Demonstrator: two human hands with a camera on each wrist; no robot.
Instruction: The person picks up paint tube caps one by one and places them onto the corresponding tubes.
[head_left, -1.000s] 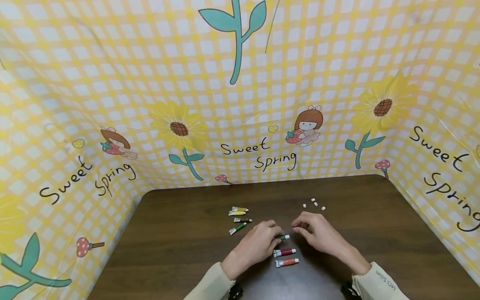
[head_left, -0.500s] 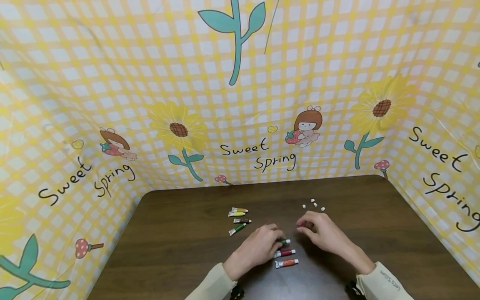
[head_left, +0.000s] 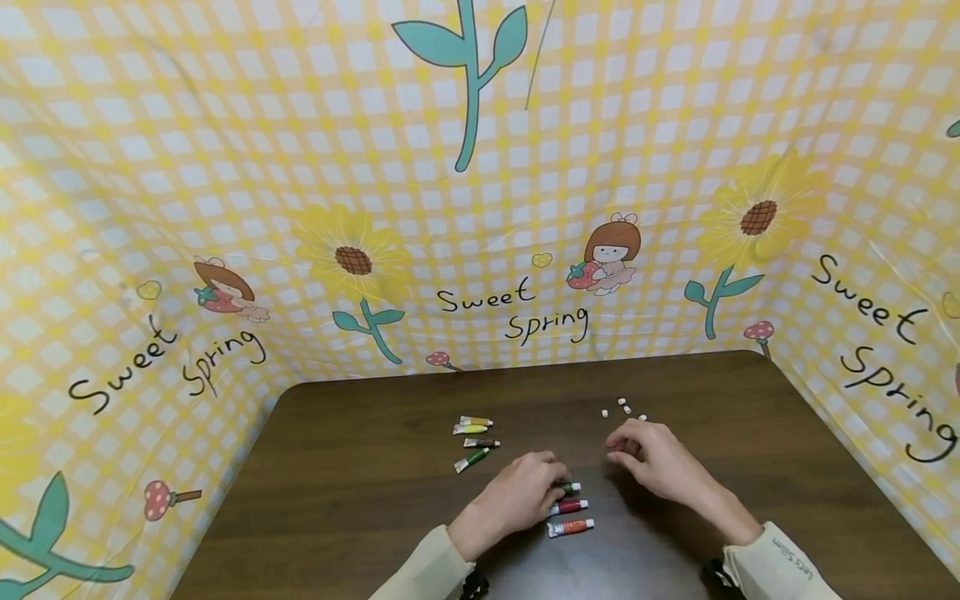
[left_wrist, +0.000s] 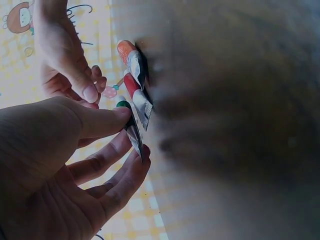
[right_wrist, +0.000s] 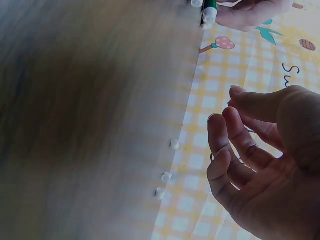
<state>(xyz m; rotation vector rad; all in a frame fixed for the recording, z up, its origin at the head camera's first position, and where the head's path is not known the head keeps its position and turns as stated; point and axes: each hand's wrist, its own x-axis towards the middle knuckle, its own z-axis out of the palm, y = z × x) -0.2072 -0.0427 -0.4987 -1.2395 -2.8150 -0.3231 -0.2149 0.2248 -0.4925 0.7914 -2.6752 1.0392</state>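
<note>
My left hand [head_left: 517, 493] pinches a small green paint tube [left_wrist: 132, 125] between thumb and fingers, low over the table; its white-capped end points right. A red paint tube [head_left: 573, 506] and an orange one [head_left: 572, 527] lie side by side just in front of it, nearer to me. To the right, my right hand [head_left: 666, 463] hovers with loosely bent fingers. Its thumb [right_wrist: 255, 104] and fingertips are close together, and nothing shows between them in the right wrist view. Beyond that hand lie several small white caps [head_left: 622, 402].
Several more tubes lie farther left on the brown table [head_left: 360, 492]: ochre [head_left: 476, 421], yellow [head_left: 472, 429], dark brown [head_left: 480, 443] and green [head_left: 472, 460]. Yellow checked cloth [head_left: 480, 217] walls the table at the back and both sides.
My left hand has drawn the green tube toward me, up beside the red one. My right hand has moved off to the right, away from the tubes.
</note>
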